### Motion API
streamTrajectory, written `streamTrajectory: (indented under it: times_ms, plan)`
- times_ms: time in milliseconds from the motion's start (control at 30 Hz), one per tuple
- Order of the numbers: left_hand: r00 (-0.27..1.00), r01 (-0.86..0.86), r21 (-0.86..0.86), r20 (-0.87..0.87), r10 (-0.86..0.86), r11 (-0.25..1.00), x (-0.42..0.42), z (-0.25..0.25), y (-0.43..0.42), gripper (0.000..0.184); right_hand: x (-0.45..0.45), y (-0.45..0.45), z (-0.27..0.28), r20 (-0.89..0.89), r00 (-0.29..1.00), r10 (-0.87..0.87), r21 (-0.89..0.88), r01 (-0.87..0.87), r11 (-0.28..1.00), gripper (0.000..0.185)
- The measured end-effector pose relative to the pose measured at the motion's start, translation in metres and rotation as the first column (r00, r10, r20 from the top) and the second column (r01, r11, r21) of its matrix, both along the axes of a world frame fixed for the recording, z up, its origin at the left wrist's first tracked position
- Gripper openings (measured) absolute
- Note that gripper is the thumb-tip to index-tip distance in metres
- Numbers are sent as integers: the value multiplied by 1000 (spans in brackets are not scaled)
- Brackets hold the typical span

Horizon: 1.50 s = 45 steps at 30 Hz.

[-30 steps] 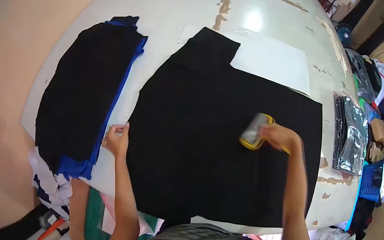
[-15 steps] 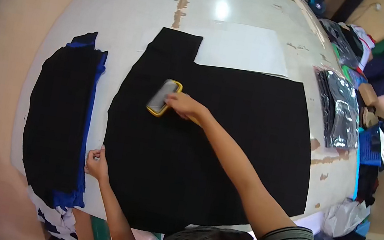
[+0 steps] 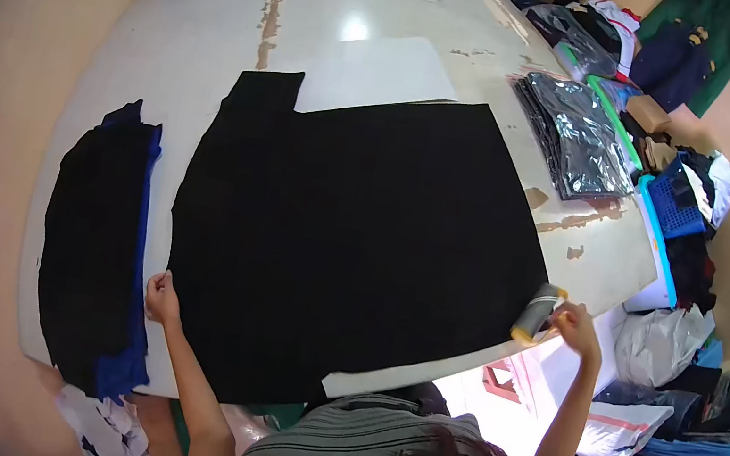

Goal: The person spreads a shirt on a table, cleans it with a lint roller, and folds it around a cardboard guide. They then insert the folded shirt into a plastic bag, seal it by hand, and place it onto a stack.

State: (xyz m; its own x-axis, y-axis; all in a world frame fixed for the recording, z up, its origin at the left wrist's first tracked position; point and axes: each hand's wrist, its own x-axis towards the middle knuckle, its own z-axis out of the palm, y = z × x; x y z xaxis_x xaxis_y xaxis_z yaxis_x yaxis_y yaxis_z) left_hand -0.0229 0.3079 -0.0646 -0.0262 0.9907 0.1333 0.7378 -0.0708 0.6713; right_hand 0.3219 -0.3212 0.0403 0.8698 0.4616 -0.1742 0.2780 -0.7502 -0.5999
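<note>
A large piece of black fabric (image 3: 357, 217) lies spread flat on the table, with a narrow tab at its far left. Fingers closed together, my left hand (image 3: 163, 298) pinches this fabric's left edge. My right hand (image 3: 576, 328) grips a lint roller (image 3: 540, 313) with a yellow frame and grey cylinder. The roller is at the fabric's near right corner, by the table's front edge. To the left of my left hand lies a stack of black fabric pieces (image 3: 89, 251), with blue fabric showing along its right side.
The whitish table (image 3: 154, 51) has worn brown patches. A white sheet (image 3: 381, 68) lies beyond the fabric. Clear-wrapped dark garments (image 3: 575, 137) rest at the right. Beyond the right edge are a blue basket (image 3: 678, 197) and a white plastic bag (image 3: 659, 346). A wall stands left.
My right hand has swept the lint roller from the fabric's upper left to its near right corner. My left hand stays at the left edge. The view has shifted.
</note>
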Motion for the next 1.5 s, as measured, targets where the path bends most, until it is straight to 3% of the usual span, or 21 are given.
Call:
streamTrajectory:
  times_ms: [67, 100, 167, 267, 433, 500, 533, 600, 633, 700, 767, 833, 900, 933, 1000, 1067, 1133, 1200, 1267, 1433, 1500]
  plan:
    - [916, 191, 1, 361, -178, 982, -27, -36, 18, 30, 14, -22, -14, -43, 974, -221, 254, 225, 941, 11]
    - [888, 214, -60, 428, -168, 975, -31, -26, 5, 36, 27, -30, -24, -53, 951, -303, 374, 301, 877, 9]
    - [970, 172, -112, 194, -149, 979, -46, -15, -17, 34, 55, -36, -32, -61, 881, -470, 279, 467, 839, 12]
    - [977, 176, -172, 153, -150, 969, -78, -23, -50, 36, 118, -57, -81, 135, 891, -434, 387, 356, 851, 17]
    - [957, 183, -203, 262, -127, 962, -98, 11, -130, 32, 153, -37, -99, 213, 889, -406, 300, 335, 893, 21]
    - [962, 172, -198, 243, -122, 965, -98, 28, -152, 30, 151, -32, -99, 397, 843, -363, 175, 318, 932, 21]
    - [964, 167, -196, 239, -118, 966, -101, 27, -154, 30, 144, -22, -94, 553, 706, -443, -27, 546, 837, 23]
    - [977, 146, -235, 188, -103, 961, -109, 23, -160, 30, 109, 9, -72, 769, 417, -485, 95, 675, 732, 23]
    - [967, 173, -248, 225, -117, 953, -117, 9, -157, 29, 94, 21, -62, 739, 432, -516, 109, 680, 726, 23]
    - [967, 177, -272, 227, -115, 946, -124, 10, -158, 28, 75, 27, -77, 780, 513, -358, 119, 440, 890, 26]
    - [963, 193, -292, 238, -125, 937, -128, 9, -157, 25, 41, 46, -90, 867, 460, -190, 76, 256, 964, 27]
    - [947, 236, -296, 285, -151, 925, -141, -8, -150, 24, 0, 62, -70, 559, 828, -32, -26, 55, 998, 27]
    - [933, 292, -319, 300, -196, 902, -133, 13, -151, 23, -15, 55, -80, 610, 792, -10, -75, 71, 995, 27]
    - [941, 307, -352, 249, -228, 884, -135, 8, -145, 23, -17, 50, -81, 608, 790, -77, -33, 122, 992, 28]
    - [945, 328, -399, 141, -296, 856, -138, 12, -139, 24, -19, 42, -85, 670, 662, -338, 65, 401, 914, 31]
    - [934, 354, -446, 134, -330, 822, -129, 33, -143, 25, -14, 28, -95, 701, 593, -396, 92, 475, 875, 32]
    - [929, 357, -452, 83, -360, 818, -117, 44, -144, 27, -22, 21, -86, 588, 716, -377, -90, 520, 849, 30]
    - [927, 320, -441, -37, -374, 838, -103, 70, -156, 32, -18, 14, -86, 595, 727, -343, -85, 481, 873, 26]
    - [919, 359, -418, 2, -394, 835, -122, 41, -146, 35, -13, 11, -87, 595, 761, -259, -72, 371, 926, 18]
    - [941, 293, -528, 12, -339, 797, -143, 24, -148, 31, 0, 10, -90, 623, 735, -268, -72, 395, 916, 13]
    - [966, 192, -534, -46, -255, 823, -141, 14, -151, 27, 11, 10, -87, 720, 681, -134, -171, 361, 917, 19]
